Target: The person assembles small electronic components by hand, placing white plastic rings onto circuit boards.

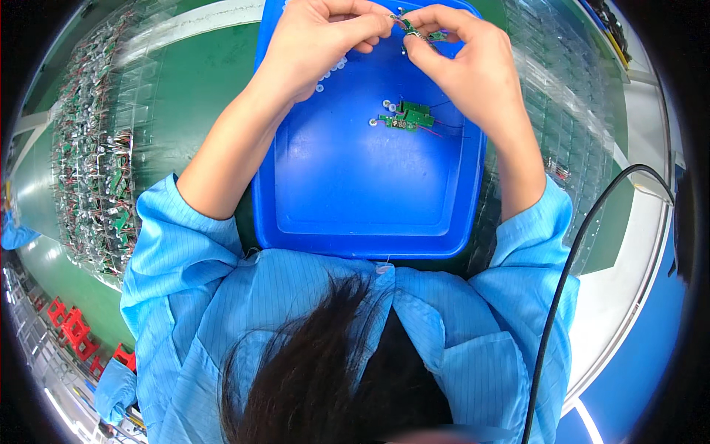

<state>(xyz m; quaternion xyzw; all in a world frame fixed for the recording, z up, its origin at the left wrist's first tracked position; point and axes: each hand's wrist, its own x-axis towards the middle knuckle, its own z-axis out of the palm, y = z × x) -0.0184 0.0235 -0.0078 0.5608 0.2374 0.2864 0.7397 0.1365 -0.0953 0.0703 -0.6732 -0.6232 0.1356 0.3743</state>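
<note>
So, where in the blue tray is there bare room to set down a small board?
The near half of the blue tray, between the loose green boards and the rim by the person's chest, is bare. The far end is crowded: left hand and right hand hold a small board there, with white rings beneath. The clear tray of wired boards at left is full.

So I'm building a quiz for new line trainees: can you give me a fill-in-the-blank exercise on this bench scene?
1. Both hands, the left hand and the right hand, pinch one small green ____ between their fingertips.
2. More green circuit boards lie in a ____ plastic tray.
3. Small white rings lie in the tray under the ____ hand.

Missing words: circuit board; blue; left
</note>
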